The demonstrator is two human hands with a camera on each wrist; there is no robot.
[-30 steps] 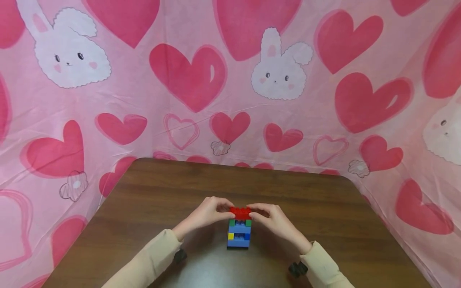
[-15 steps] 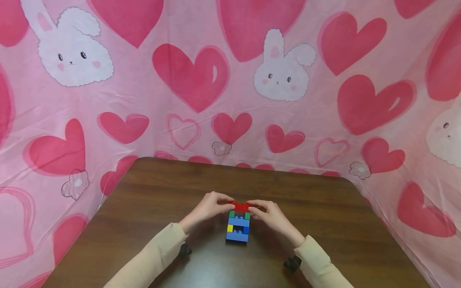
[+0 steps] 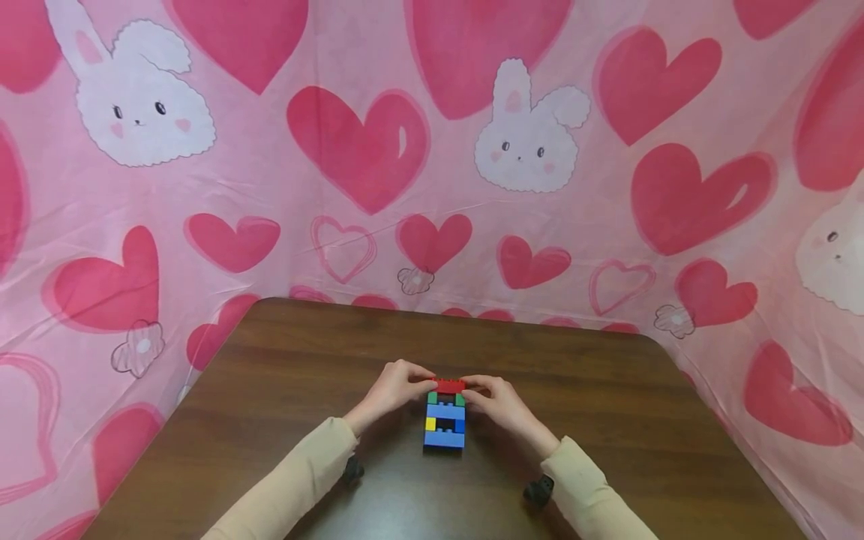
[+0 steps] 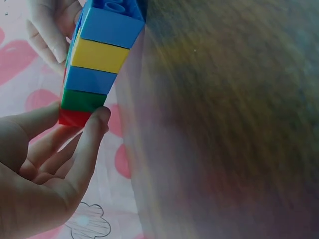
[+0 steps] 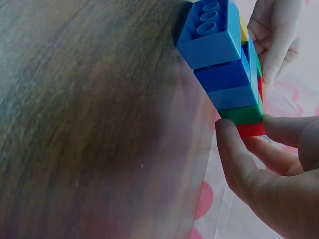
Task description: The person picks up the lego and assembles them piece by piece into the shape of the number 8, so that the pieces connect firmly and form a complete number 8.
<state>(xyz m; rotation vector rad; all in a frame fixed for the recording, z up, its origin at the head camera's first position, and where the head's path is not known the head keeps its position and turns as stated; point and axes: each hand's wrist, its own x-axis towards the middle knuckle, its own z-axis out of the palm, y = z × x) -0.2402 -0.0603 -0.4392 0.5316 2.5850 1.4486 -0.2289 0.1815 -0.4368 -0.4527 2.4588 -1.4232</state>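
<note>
A small stack of toy building bricks [image 3: 445,412] is between my hands at the middle of the table. Two long light blue layers alternate with end bricks: yellow and dark blue low down, green [image 5: 241,114] higher up. A red brick [image 3: 448,386] caps it. My left hand [image 3: 397,385] pinches the red brick's left end, thumb towards me and fingers behind. My right hand [image 3: 498,401] pinches the right end likewise, fingertips also at the green brick. Both wrist views show the hollow underside of the lowest blue brick [image 4: 111,27].
The dark brown wooden table [image 3: 283,352] surrounds the stack. Behind it hangs a pink cloth [image 3: 459,165] printed with hearts and rabbits. Black wrist cameras [image 3: 538,491] sit under the cream sleeves [image 3: 290,480].
The stack and both hands have shifted slightly away from me, and less of the red brick's top shows. Both hands keep their pinch on the red brick's ends.
</note>
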